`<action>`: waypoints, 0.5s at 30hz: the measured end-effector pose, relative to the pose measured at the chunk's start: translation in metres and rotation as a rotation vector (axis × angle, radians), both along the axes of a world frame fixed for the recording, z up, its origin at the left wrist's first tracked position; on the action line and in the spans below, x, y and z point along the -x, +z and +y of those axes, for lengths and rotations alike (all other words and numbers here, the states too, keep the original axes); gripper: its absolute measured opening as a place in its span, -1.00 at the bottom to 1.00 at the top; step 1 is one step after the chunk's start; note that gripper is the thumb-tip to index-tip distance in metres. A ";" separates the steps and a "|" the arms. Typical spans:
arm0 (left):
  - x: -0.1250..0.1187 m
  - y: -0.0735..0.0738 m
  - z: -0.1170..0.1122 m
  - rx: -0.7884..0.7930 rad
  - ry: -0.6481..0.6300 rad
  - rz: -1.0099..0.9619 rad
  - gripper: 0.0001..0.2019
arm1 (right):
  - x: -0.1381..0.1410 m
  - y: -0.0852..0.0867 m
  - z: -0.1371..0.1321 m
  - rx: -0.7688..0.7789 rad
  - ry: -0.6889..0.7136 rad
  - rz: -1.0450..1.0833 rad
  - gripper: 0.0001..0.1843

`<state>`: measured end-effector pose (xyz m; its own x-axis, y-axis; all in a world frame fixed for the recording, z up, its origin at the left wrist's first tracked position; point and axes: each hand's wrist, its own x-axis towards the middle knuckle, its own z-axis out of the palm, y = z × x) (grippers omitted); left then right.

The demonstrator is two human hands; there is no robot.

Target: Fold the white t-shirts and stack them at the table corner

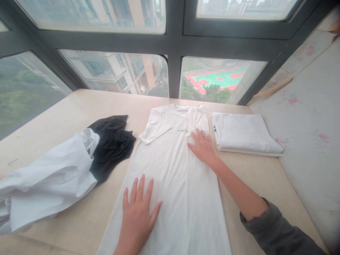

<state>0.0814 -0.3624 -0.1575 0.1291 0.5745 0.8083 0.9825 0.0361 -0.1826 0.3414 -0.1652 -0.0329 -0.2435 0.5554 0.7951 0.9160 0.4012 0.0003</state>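
Note:
A white T-shirt (172, 170) lies spread on the wooden surface, its neckline toward the window and small dark lettering on the chest. Its right sleeve and side are folded inward, while the left sleeve angles across the body. My left hand (138, 209) rests over the lower left part of the shirt, fingers spread. My right hand (203, 147) lies flat on the folded right side, just below the sleeve, with fingers stretched out. Neither hand grips anything.
To the right sits a folded white garment (241, 132) beside the floral wall (313, 117). Crumpled white clothing (53, 180) and a black garment (113, 145) lie at left. Dark window frames (174, 71) border the far edge of the wooden surface (87, 106).

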 end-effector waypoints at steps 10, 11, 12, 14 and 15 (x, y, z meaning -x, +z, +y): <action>0.047 -0.001 -0.015 -0.099 0.073 -0.190 -0.45 | 0.011 0.007 -0.020 -0.081 0.101 0.011 -0.47; 0.054 -0.002 -0.021 -0.106 0.105 -0.240 -0.44 | 0.021 0.020 -0.021 -0.084 0.139 0.015 -0.50; 0.061 -0.004 -0.029 -0.101 0.135 -0.303 -0.44 | 0.035 0.034 -0.021 -0.075 0.175 0.014 -0.53; 0.077 -0.010 -0.045 -0.036 0.175 -0.471 -0.45 | 0.072 0.067 -0.019 -0.015 0.221 -0.003 -0.59; 0.085 -0.015 -0.053 0.027 0.173 -0.567 -0.47 | 0.094 0.084 -0.017 0.036 0.222 -0.017 -0.62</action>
